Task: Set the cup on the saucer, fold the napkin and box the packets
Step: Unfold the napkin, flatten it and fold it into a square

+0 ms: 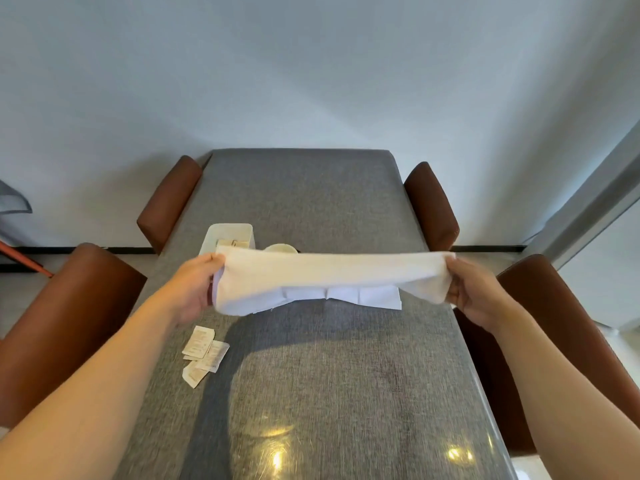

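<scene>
I hold the one napkin (329, 278) stretched in the air between both grips, left hand (195, 284) pinched on its left end and right hand (472, 292) on its right end, long axis running straight across from grip to grip, lower edge hanging toward the worktop (346, 393). Just past the left grip: one box (211, 237) with packets inside, one cup (280, 248) peeking out beside it, saucer hidden. About four loose packets (204, 355) lie below my left grip, nearer that hand.
</scene>
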